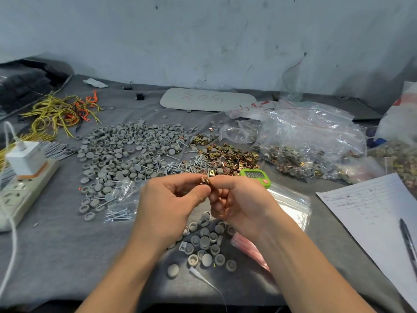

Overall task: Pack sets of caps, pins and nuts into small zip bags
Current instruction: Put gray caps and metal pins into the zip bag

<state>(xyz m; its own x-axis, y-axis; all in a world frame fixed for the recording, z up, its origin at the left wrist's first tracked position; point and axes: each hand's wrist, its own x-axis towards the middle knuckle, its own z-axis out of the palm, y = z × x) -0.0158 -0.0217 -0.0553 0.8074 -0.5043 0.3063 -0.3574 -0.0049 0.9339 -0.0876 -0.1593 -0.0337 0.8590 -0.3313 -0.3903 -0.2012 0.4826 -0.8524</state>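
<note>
My left hand [168, 204] and my right hand [239, 203] meet above the middle of the table, and their fingertips together pinch a few brass-coloured nuts [205, 181]. Behind them lies a wide pile of grey caps [126, 150], a scatter of silver pins [178, 164] and a heap of brass nuts [234, 155]. A smaller group of grey caps [206, 245] sits under my wrists. Clear small zip bags [291, 204] lie flat to the right of my hands, and a bag holding pins [119, 211] lies to the left.
A green timer [256, 176] stands just behind my right hand. Filled bags [311, 152] pile up at the right. A sheet of paper [372, 211] with a pen [409, 242] lies at the right edge. A power strip with charger [24, 177] and yellow wires [56, 114] are on the left.
</note>
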